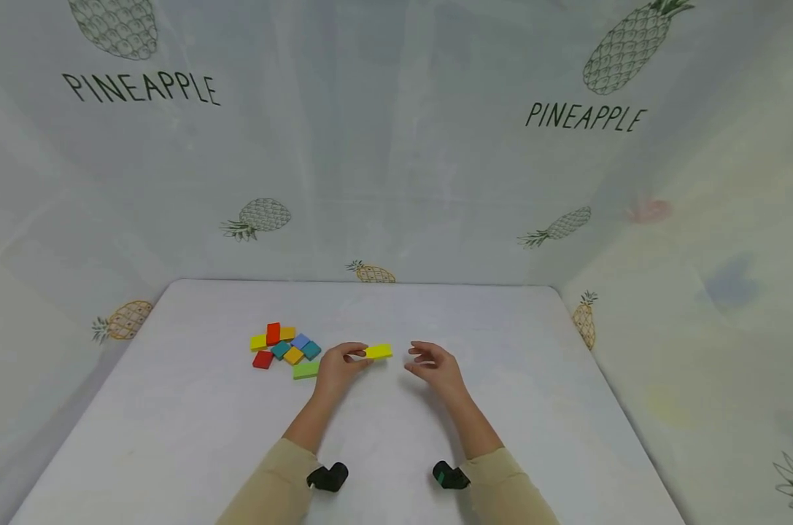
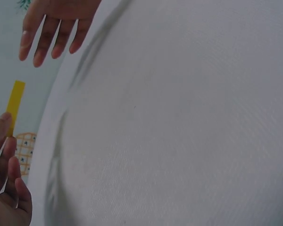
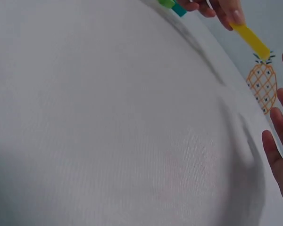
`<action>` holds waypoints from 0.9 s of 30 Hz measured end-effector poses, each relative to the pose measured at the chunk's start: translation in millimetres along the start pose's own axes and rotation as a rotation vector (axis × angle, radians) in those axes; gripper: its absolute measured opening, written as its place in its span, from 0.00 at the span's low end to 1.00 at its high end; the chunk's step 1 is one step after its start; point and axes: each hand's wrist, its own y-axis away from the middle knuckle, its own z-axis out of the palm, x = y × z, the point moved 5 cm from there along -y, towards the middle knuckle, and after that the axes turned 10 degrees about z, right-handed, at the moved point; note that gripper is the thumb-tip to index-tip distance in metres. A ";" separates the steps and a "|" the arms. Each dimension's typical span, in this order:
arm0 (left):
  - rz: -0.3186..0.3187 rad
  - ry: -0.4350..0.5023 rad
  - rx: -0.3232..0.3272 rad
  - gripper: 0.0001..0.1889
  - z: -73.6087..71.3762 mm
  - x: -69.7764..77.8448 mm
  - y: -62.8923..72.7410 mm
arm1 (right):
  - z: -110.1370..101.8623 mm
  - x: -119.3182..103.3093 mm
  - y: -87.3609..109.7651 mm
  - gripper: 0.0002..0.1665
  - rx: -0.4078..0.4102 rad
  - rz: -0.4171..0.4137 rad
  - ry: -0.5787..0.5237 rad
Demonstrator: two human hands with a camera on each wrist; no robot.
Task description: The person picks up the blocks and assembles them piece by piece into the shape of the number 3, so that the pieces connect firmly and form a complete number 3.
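Observation:
My left hand (image 1: pixel 336 370) pinches one end of a flat yellow block (image 1: pixel 379 351) between thumb and fingers. In the left wrist view the yellow block (image 2: pixel 16 106) stands out from the fingertips, above the table surface. To its right, a short gap away, my right hand (image 1: pixel 438 367) hovers with relaxed, spread fingers and nothing in them. The right wrist view shows the fingers of that hand (image 3: pixel 282 136) apart from the yellow block (image 3: pixel 252 41). Close to the left wrist lies a light green block (image 1: pixel 306 371), partly hidden by the hand.
Left of the hands, several small blocks lie in a loose cluster on the white table (image 1: pixel 501 321), among them a red block (image 1: pixel 262 359), an orange block (image 1: pixel 294 356) and a blue block (image 1: pixel 300 340). A pineapple-print curtain (image 1: pixel 383 168) hangs behind the table's far edge.

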 end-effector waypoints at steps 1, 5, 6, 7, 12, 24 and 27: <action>0.006 0.003 -0.004 0.15 3.1 0.7 -0.4 | -2.0 0.8 -0.1 0.29 0.008 -0.001 0.005; 0.029 0.006 -0.016 0.14 15.2 1.4 -0.5 | -8.4 5.2 -0.7 0.29 0.038 0.008 0.045; 0.034 0.008 -0.019 0.14 17.7 1.8 -0.3 | -9.6 6.8 -1.0 0.29 0.042 0.006 0.062; 0.038 0.010 -0.022 0.14 20.4 1.6 -0.2 | -10.6 8.4 -1.3 0.29 0.048 0.002 0.073; 0.039 0.005 -0.035 0.14 32.2 1.8 0.5 | -14.3 16.0 -1.9 0.29 0.051 -0.002 0.079; -0.015 -0.140 -0.045 0.14 43.4 -3.8 3.5 | -10.3 30.3 -10.0 0.28 -0.012 0.046 0.151; -0.037 -0.156 -0.060 0.14 45.9 -4.4 3.5 | -9.5 30.8 -10.1 0.26 -0.017 0.033 0.196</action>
